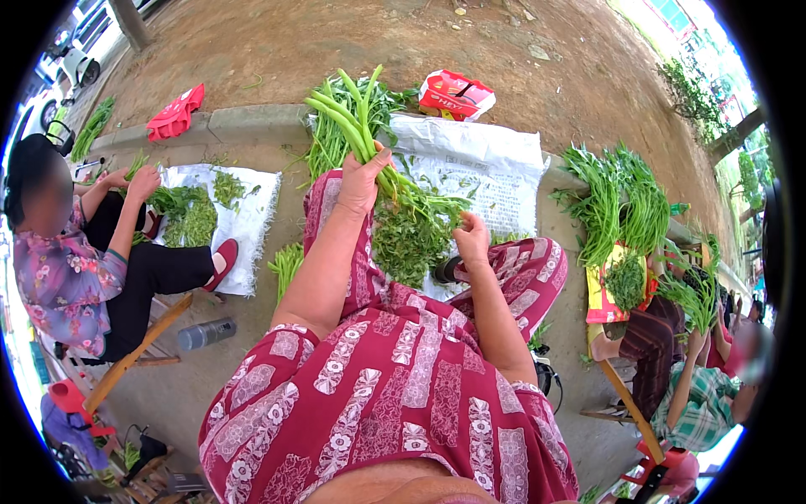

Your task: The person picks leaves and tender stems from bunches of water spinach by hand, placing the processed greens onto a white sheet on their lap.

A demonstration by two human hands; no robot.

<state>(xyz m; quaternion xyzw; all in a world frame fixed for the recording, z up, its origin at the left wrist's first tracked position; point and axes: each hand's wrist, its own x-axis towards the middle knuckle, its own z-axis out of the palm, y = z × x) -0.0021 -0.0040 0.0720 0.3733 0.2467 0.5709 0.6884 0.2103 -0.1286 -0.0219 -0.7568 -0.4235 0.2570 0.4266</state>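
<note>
My left hand (364, 183) grips a bunch of leafy greens (352, 123), likely water spinach, its thick pale stems pointing away from me. The leafy ends trail to the right, toward my right hand (473, 238). My right fingers are curled at the leaf tips; whether they pinch a leaf I cannot tell. Below the bunch, between my knees, lies a heap of picked leaves (412, 246) on a white woven sack (504, 170) that bears printing. Behind my left hand a larger pile of long-stemmed greens (321, 148) rests against the curb.
A red and white bag (456, 94) stands beyond the curb (252, 123). On the left, a person (69, 264) handles greens over another white sack (252, 233), near a grey bottle (206, 334). Stacked greens (620, 201) and another person (699, 397) are on the right.
</note>
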